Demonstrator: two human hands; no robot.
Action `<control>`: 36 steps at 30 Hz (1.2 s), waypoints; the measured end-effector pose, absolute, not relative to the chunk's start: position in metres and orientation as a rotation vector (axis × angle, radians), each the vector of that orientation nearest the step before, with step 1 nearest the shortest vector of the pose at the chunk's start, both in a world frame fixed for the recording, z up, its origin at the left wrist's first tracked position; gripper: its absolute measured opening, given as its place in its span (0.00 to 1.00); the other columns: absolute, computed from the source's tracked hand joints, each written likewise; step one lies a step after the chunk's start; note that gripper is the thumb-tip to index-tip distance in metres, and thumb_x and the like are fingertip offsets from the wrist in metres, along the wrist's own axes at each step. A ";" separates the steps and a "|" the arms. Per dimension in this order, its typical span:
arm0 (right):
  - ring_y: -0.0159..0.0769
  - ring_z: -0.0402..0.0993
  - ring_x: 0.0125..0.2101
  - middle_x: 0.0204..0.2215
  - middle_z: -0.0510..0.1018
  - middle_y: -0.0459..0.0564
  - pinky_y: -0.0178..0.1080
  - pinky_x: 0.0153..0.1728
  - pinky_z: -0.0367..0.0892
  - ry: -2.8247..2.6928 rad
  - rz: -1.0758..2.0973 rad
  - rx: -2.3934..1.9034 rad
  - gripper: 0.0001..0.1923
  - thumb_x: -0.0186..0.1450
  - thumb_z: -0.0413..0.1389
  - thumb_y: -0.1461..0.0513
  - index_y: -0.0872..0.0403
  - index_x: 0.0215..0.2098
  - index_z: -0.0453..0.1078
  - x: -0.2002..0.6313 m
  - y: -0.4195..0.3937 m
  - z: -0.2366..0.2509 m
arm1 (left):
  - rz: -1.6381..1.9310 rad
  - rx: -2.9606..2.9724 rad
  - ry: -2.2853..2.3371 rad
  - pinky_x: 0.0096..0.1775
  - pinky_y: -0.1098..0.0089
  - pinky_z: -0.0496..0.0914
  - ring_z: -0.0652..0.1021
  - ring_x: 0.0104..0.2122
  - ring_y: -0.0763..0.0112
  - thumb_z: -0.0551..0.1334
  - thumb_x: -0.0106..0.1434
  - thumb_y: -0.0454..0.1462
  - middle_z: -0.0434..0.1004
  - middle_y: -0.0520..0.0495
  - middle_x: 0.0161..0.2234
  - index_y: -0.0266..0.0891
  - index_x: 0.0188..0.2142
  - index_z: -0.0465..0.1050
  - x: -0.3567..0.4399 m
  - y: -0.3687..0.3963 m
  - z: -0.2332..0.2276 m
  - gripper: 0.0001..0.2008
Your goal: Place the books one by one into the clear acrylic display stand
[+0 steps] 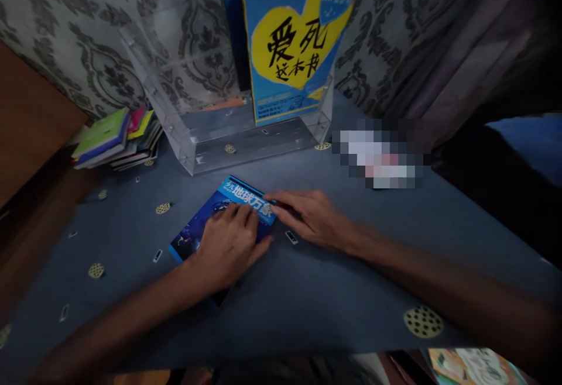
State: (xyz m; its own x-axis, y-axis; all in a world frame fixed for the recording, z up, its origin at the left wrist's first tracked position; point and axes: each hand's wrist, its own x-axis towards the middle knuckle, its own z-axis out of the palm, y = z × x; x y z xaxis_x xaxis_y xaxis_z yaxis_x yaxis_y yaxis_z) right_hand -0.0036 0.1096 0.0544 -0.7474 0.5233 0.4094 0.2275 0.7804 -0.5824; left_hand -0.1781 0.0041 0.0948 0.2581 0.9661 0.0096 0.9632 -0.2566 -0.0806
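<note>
- Table [351,291]: covered by a blue-grey cloth dotted with small round yellow patches; near edge cut off by the frame bottom, far right lost in shadow.
- Patterned wall [70,40] seen behind the table; right part dark and hard to read.
- Clear acrylic stand [206,139] set at the far centre, top cropped out of frame.
- Blue-and-yellow book [292,45] stood upright inside the stand on its right side; upper edge cut off.
- Stack of books [116,139] laid far left, just beside the stand; titles not legible.
- Pixelated patch [380,154] at far right of the stand; content cannot be made out.
- Blue book [206,224] laid flat on the cloth, near centre, in front of the stand; near half hidden under the left hand.
- Left hand [228,244] pressed flat on the cover, fingers loosely spread, nothing gripped.
- Right hand [314,218] laid flat on the cloth just right of the book, fingertips touching its right edge near the title; nothing enclosed.
- Colourful printed item [472,366] at the near right corner, mostly cut off.
</note>
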 end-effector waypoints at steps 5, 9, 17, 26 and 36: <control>0.46 0.79 0.47 0.46 0.82 0.57 0.50 0.50 0.73 -2.462 0.594 -0.512 0.18 0.73 0.47 0.57 0.53 0.53 0.74 -0.012 0.122 0.047 | -0.008 -2.392 -1.856 0.54 0.52 0.71 0.74 0.55 0.48 0.55 0.72 0.49 0.74 0.33 0.55 0.33 0.56 0.69 -0.191 0.011 0.089 0.24; 0.49 0.70 0.59 0.58 0.75 0.59 0.56 0.59 0.67 -2.517 0.578 -0.488 0.19 0.72 0.49 0.57 0.53 0.58 0.69 -0.023 0.141 0.037 | -0.079 -2.354 -1.923 0.58 0.53 0.67 0.72 0.59 0.52 0.53 0.74 0.46 0.73 0.34 0.57 0.34 0.58 0.67 -0.203 0.023 0.086 0.21; 0.48 0.72 0.58 0.57 0.76 0.58 0.56 0.59 0.66 -2.568 0.534 -0.523 0.19 0.71 0.50 0.59 0.52 0.58 0.68 -0.052 0.163 0.038 | -0.089 -2.290 -1.984 0.60 0.54 0.67 0.70 0.62 0.52 0.54 0.74 0.42 0.70 0.33 0.60 0.32 0.59 0.66 -0.215 0.037 0.081 0.20; 0.49 0.63 0.65 0.64 0.68 0.59 0.58 0.63 0.59 -2.635 0.462 -0.542 0.24 0.73 0.45 0.54 0.54 0.64 0.64 -0.055 0.171 0.031 | -0.013 -2.518 -1.884 0.63 0.52 0.62 0.64 0.66 0.52 0.55 0.73 0.48 0.65 0.36 0.64 0.36 0.61 0.64 -0.229 0.033 0.091 0.24; 0.50 0.60 0.66 0.66 0.66 0.58 0.59 0.64 0.54 -2.625 0.473 -0.528 0.26 0.73 0.45 0.53 0.55 0.65 0.63 -0.053 0.170 0.028 | 0.320 -2.779 -1.616 0.57 0.56 0.69 0.64 0.66 0.51 0.63 0.68 0.44 0.64 0.39 0.65 0.40 0.64 0.60 -0.212 0.002 0.113 0.28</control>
State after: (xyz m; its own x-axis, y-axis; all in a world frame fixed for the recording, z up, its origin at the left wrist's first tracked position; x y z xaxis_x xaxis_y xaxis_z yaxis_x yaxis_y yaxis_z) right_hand -0.0527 0.1703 0.0279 -0.8399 0.4301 0.3311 0.2874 0.8699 -0.4009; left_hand -0.2124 0.0024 0.1127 0.4810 0.8501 -0.2146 0.8677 -0.4966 -0.0222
